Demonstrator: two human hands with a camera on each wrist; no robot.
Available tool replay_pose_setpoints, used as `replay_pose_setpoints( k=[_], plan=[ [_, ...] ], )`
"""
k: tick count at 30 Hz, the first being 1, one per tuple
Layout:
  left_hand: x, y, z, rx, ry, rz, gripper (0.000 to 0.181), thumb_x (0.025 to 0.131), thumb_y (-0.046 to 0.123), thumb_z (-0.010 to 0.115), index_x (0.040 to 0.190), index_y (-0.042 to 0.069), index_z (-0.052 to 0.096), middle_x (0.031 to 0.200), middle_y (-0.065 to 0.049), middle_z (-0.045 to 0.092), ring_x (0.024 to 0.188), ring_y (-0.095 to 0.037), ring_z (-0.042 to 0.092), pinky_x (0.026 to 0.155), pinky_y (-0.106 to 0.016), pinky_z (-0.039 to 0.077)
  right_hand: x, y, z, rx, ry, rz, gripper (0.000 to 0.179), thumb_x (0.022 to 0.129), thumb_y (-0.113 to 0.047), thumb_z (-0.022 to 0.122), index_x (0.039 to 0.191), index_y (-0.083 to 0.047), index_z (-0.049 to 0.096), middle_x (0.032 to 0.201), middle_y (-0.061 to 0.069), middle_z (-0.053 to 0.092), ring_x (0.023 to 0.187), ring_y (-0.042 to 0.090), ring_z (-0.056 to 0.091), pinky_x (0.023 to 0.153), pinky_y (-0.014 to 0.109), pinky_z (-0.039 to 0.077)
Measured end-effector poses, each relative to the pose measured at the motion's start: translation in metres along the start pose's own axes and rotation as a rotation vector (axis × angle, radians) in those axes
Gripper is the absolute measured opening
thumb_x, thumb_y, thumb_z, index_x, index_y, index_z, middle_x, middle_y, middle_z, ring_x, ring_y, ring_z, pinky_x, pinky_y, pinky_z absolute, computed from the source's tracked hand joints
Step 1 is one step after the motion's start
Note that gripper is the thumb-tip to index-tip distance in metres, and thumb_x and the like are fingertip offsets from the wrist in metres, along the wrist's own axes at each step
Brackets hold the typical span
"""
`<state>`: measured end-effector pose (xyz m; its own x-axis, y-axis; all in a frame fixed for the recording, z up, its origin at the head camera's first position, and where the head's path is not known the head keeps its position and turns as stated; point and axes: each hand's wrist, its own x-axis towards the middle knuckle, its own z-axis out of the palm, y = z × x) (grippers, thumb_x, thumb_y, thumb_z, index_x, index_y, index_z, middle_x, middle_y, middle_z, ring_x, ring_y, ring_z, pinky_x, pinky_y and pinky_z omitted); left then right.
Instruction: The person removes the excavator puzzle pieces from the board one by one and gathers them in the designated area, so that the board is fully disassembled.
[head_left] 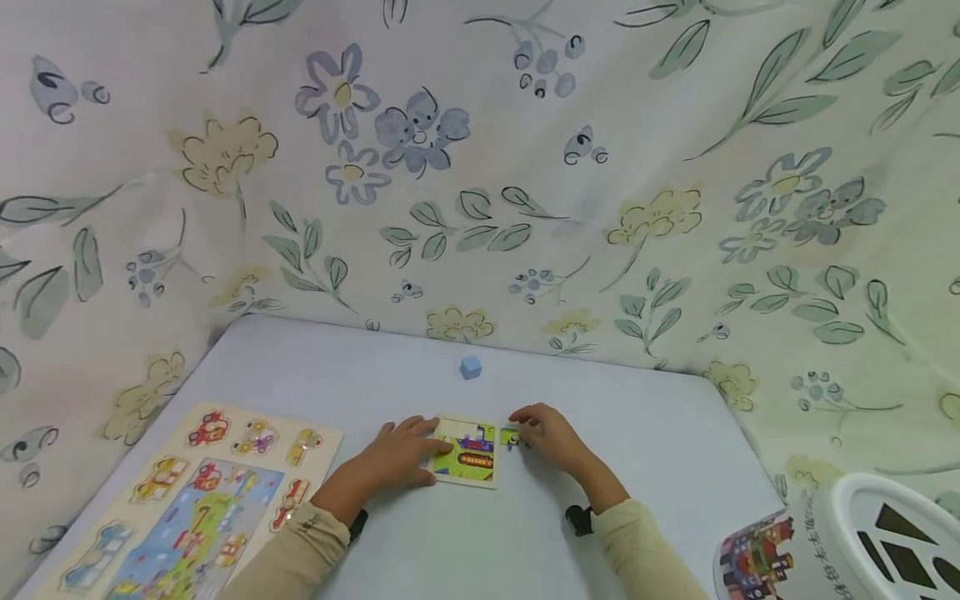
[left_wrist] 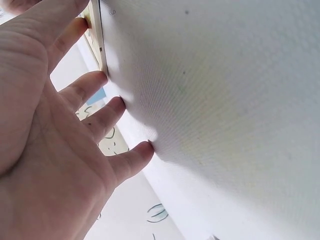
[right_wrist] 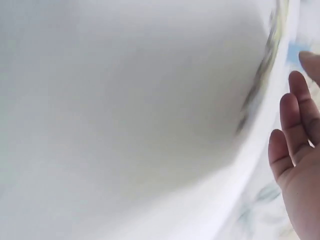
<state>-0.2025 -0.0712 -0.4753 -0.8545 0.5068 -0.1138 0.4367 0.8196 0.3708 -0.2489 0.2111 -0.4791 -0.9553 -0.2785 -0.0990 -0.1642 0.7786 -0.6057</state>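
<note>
A small square wooden puzzle board (head_left: 465, 485) with a purple and orange tracked vehicle lies flat on the white table. My left hand (head_left: 403, 452) rests at its left side, fingers spread and a fingertip over the picture. In the left wrist view the fingertips of my left hand (left_wrist: 55, 110) touch the table and the board's edge. Just right of the board is a small green puzzle piece (head_left: 509, 437). My right hand (head_left: 551, 435) is over its right side, fingers loosely bent. The right wrist view is blurred; the fingers of my right hand (right_wrist: 300, 130) look relaxed there.
A large wooden vehicle puzzle board (head_left: 330, 429) lies on the left. A blue cube (head_left: 470, 367) sits toward the back of the white table (head_left: 360, 358). At the front right stands a white tub (head_left: 813, 533) with a slotted lid. Flowered cloth (head_left: 480, 167) hangs behind the table.
</note>
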Motion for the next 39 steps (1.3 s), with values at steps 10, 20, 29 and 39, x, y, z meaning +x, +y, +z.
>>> replay_pose_setpoints(
  k=[10,20,29,39],
  plan=[
    [0.002,0.001,-0.002,-0.003,-0.018,0.007,0.050,0.084,0.034,0.076,0.131,0.025,0.063,0.152,-0.009,0.040,0.141,-0.034,0.032,0.108,-0.065,0.027,0.005,-0.035,0.021,-0.363,-0.085,-0.223,0.023,0.090,-0.022,0.071,0.112,-0.023,0.073,0.113,0.001,0.059,0.106,0.021,0.050,0.090,0.043,0.044],
    [0.004,-0.001,-0.001,0.012,-0.008,0.003,0.050,0.082,0.036,0.077,0.130,0.028,0.063,0.151,-0.008,0.041,0.141,-0.034,0.033,0.107,-0.065,0.028,0.010,-0.034,0.024,-0.365,-0.015,-0.263,0.017,0.085,-0.018,0.076,0.100,-0.020,0.070,0.115,0.002,0.065,0.111,0.024,0.055,0.095,0.048,0.043],
    [0.004,0.002,0.003,0.004,-0.024,0.008,0.050,0.083,0.036,0.076,0.130,0.028,0.063,0.152,-0.008,0.040,0.141,-0.033,0.032,0.108,-0.063,0.028,0.005,-0.037,0.019,-0.180,-0.025,-0.186,0.012,0.090,-0.009,0.069,0.092,-0.017,0.060,0.093,-0.006,0.063,0.088,0.010,0.057,0.081,0.031,0.052],
    [0.000,0.003,-0.001,-0.009,-0.009,-0.005,0.050,0.082,0.033,0.077,0.130,0.026,0.063,0.152,-0.009,0.041,0.141,-0.033,0.032,0.108,-0.064,0.027,-0.002,-0.009,-0.019,0.047,0.084,0.009,0.013,0.093,-0.009,0.065,0.103,-0.013,0.059,0.100,-0.001,0.064,0.092,0.015,0.061,0.076,0.032,0.052]
  ],
)
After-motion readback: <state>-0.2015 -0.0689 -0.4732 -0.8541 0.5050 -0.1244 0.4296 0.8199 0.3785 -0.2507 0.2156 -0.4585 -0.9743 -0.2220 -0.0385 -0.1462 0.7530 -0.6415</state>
